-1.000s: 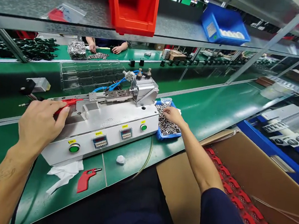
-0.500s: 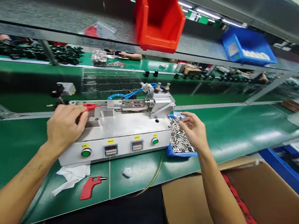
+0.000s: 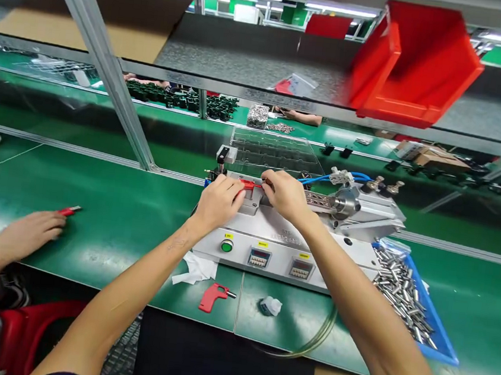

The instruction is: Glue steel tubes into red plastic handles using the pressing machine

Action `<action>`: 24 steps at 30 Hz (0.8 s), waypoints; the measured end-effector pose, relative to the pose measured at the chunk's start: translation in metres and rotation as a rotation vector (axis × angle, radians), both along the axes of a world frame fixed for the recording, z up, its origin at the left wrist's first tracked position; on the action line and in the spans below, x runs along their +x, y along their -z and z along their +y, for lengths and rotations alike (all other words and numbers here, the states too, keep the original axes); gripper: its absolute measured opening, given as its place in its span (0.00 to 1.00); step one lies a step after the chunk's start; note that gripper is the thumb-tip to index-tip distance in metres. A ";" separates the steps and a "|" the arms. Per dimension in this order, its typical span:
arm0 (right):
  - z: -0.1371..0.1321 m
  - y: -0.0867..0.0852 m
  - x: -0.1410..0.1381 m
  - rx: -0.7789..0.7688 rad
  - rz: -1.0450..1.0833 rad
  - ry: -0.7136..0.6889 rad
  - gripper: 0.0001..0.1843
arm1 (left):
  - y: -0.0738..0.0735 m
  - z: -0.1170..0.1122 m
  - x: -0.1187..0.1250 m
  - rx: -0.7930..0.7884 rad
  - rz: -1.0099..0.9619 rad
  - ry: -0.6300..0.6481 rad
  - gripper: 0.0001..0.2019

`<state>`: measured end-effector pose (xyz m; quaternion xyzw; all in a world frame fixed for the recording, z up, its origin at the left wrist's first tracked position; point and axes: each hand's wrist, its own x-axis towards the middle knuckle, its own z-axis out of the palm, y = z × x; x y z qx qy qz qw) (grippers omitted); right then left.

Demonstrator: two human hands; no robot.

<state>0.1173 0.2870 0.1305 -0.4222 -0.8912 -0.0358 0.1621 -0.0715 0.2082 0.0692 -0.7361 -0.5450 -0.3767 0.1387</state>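
Note:
My left hand (image 3: 219, 203) is closed around a red plastic gun-shaped part (image 3: 247, 185), holding it at the left end of the bench machine (image 3: 282, 229). Beside the tip of that part, my right hand (image 3: 286, 197) is pinched on a small metal tube, mostly hidden by the fingers. Another red gun-shaped part (image 3: 212, 297), with a metal tube at its nose, lies on the green bench in front of the machine. Right of the machine, a blue bin (image 3: 435, 326) holds many loose metal tubes (image 3: 404, 296).
A co-worker's hand (image 3: 39, 236) rests at the left with a red part (image 3: 69, 211). White tissue (image 3: 197, 268) and a white crumpled piece (image 3: 271, 306) lie by the front edge. Above are a shelf (image 3: 246, 56) with a red bin (image 3: 413, 106) and a slanting metal post (image 3: 99, 46).
My right hand has moved left from over the tube bin to the tip of the red part. The view has swung left, bringing in a co-worker's hand. My left hand stays on the part.

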 end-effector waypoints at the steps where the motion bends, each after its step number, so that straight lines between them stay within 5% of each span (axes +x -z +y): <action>1: 0.001 0.000 -0.002 0.013 -0.026 0.009 0.12 | 0.000 0.000 0.000 -0.006 -0.005 0.003 0.16; 13: -0.005 -0.002 0.005 0.120 -0.047 -0.064 0.11 | 0.002 0.002 0.000 -0.009 -0.009 0.000 0.17; 24: -0.009 0.019 0.005 0.043 0.038 -0.066 0.17 | 0.003 0.000 0.000 -0.014 -0.012 -0.013 0.16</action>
